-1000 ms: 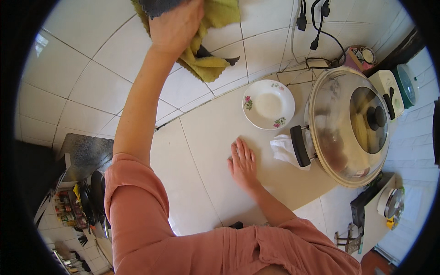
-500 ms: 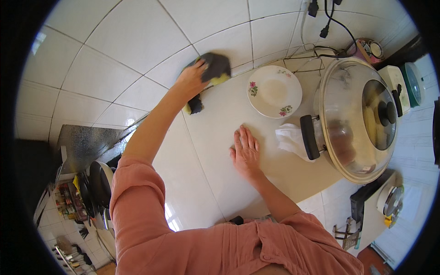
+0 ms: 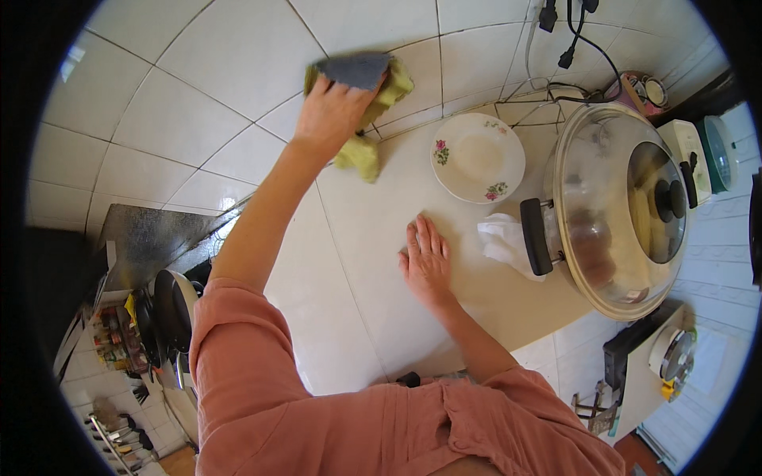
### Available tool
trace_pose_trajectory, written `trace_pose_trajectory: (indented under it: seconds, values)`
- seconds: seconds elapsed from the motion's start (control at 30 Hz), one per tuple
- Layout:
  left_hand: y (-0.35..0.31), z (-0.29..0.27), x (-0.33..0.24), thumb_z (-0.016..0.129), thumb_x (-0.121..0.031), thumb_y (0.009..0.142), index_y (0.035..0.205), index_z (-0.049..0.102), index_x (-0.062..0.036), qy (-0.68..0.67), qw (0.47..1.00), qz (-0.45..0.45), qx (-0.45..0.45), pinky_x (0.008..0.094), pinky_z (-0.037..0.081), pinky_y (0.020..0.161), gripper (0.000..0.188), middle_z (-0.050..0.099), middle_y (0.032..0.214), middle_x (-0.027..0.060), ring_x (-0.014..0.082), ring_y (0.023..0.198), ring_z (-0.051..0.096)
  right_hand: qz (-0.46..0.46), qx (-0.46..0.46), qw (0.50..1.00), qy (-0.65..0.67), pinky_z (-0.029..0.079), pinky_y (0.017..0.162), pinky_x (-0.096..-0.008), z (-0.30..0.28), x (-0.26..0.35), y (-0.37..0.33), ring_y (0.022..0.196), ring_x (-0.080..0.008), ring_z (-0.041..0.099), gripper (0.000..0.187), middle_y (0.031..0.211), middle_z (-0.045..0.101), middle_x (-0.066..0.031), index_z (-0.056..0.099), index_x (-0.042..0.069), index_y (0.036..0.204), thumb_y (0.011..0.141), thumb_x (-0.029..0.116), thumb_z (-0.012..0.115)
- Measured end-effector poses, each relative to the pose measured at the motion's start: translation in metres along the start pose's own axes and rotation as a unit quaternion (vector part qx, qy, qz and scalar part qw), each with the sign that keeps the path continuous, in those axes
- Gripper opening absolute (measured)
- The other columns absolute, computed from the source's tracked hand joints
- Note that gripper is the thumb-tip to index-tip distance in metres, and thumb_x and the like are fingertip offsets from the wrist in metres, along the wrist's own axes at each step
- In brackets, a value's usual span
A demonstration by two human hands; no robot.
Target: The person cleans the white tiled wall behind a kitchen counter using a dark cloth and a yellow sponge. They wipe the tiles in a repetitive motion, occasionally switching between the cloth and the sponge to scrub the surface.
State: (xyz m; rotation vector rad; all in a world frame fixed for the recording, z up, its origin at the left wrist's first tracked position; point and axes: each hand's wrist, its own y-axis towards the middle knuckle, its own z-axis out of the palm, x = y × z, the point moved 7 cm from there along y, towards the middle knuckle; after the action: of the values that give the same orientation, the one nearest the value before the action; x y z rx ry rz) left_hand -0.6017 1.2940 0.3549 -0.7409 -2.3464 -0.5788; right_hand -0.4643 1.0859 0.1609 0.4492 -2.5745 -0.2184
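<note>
A dark grey and yellow-green cloth [image 3: 356, 71] is pressed against the white tiled wall by my left hand [image 3: 334, 111]. Its fingers are bent over the fabric, partly tucked beneath a grey fold. A yellow-green end of the cloth hangs below the hand, at the back edge of the countertop [image 3: 349, 246]. My right hand [image 3: 429, 258] lies palm down on that counter with fingers stretched out, holding nothing. Beyond it sits a white plate [image 3: 478, 159] with pink flowers. A crumpled white cloth [image 3: 504, 242] lies to its right, partly under a pot handle.
A large lidded pot [image 3: 591, 214] takes up the counter's right side. A wire rack [image 3: 528, 111] and black power cords [image 3: 589, 79] are behind it. Frying pans [image 3: 171, 309] hang at the lower left, below a dark speckled panel [image 3: 151, 242].
My left hand has slid up the wall with the cloth. The cloth has folded over, showing more yellow-green. My right hand stays in place.
</note>
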Motion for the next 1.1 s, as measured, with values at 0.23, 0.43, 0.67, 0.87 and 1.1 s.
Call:
trace_pose_trajectory:
  seconds: [0.23,0.43,0.67,0.87,1.1]
  values:
    - [-0.015,0.048,-0.027,0.063,-0.018,0.089,0.13,0.067,-0.0118,-0.089,0.995,0.038,-0.002,0.0413,0.038,0.115,0.042,0.065,0.137,0.0046,0.0231,0.134,0.054,0.003,0.022,0.999,0.025,0.031,0.116,-0.0475,-0.003,0.006,-0.001,0.15,-0.0321,0.036,0.063,0.161,0.039,-0.018,0.048,-0.001,0.147,0.093,0.025,0.067]
    - [0.025,0.058,-0.095,0.069,-0.022,0.089,0.131,0.065,-0.0194,-0.06,0.969,0.104,0.214,0.0368,0.037,0.111,0.042,0.064,0.137,-0.0048,0.0155,0.133,0.054,-0.006,0.018,1.0,0.003,0.032,0.116,-0.048,-0.006,0.002,-0.002,0.149,-0.0338,0.036,0.062,0.161,0.039,-0.0194,0.049,-0.001,0.147,0.093,0.025,0.067]
    - [-0.16,0.07,-0.103,0.056,0.004,0.091,0.158,0.039,-0.0098,-0.351,0.872,-0.334,0.066,0.047,0.039,0.111,0.07,0.052,0.151,0.0106,0.0335,0.134,0.049,-0.008,-0.007,1.0,0.001,0.034,0.115,-0.0489,-0.006,0.011,0.0,0.148,-0.0346,0.038,0.062,0.158,0.043,-0.0201,0.051,0.0,0.145,0.091,0.024,0.07]
    - [-0.223,-0.021,-0.107,0.05,0.009,0.096,0.158,0.034,0.0012,-0.465,0.723,-0.487,-0.153,0.0483,0.041,0.109,0.064,0.052,0.147,0.0224,0.0411,0.129,0.051,-0.015,-0.004,1.0,-0.018,0.032,0.116,-0.0498,0.007,0.006,-0.003,0.147,-0.0342,0.038,0.062,0.159,0.042,-0.0187,0.051,0.001,0.145,0.091,0.024,0.07]
    - [-0.396,0.027,-0.134,0.059,-0.002,0.096,0.154,0.041,-0.0005,-0.396,0.668,-0.629,0.023,0.0489,0.038,0.112,0.061,0.055,0.145,0.0191,0.0385,0.133,0.051,0.008,0.029,1.0,-0.008,0.028,0.119,-0.0503,0.013,-0.003,-0.004,0.151,-0.0319,0.033,0.061,0.163,0.038,-0.0117,0.051,0.005,0.147,0.092,0.024,0.07]
